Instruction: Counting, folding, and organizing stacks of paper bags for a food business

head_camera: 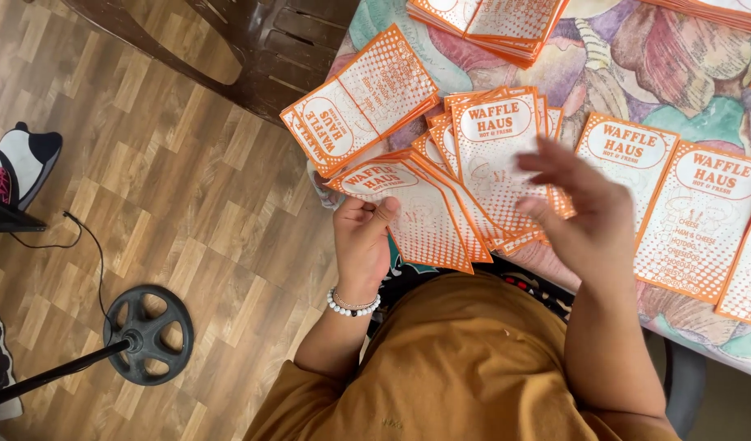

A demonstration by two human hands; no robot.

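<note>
From the head camera, looking down, the left hand (363, 245) sits in the middle of the frame. Its grip is pinched on a fan of orange and white paper cards (441, 196), thumb on top. The fan spreads up and to the right, over the near edge of the table (604, 49). The right hand (584, 208) hangs over the fan, just right of the middle. It is blurry, its fingers are spread, and I cannot tell if it touches a card.

I think the fan could slip. The cards look thin and smooth, and only one corner is pinched. If the thumb lets go a bit, cards could slide off the table edge to the floor (171, 188). The right hand could also drag two cards at once, since they overlap a lot.

The table has a cloth with big coloured leaves. More card stacks (490, 20) lie at the top, one stack (363, 98) at the upper middle, and flat cards (694, 220) at the right. The floor is brown wood. A dark chair (269, 41) stands at the top left, and a round black stand base (147, 335) at the lower left.
</note>
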